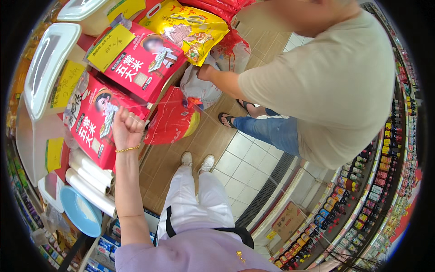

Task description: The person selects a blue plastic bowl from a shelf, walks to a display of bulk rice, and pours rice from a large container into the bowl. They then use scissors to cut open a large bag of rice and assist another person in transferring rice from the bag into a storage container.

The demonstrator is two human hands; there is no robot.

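Observation:
My left hand (127, 125), a gold bracelet at its wrist, is closed in a fist over the right edge of a lower red rice box (91, 125). Nothing is plainly visible inside the fingers. A faint pale line passes near the knuckles; I cannot tell whether the hand holds it. Above lies an upper red rice box (149, 76), with a yellow handwritten sign (110, 47) at its left. A yellow bag (183, 32) with a lotus print rests beyond it. On the wood-look floor sits a red plastic bag (168, 119). My right hand is out of view.
Another person (316, 78) stands at the right, one hand (206, 72) at a white plastic bag (200, 85). Clear lidded bins (51, 74), white rolls (90, 190) and a blue scoop (80, 210) line the left. Shelves of bottles (340, 193) curve along the right.

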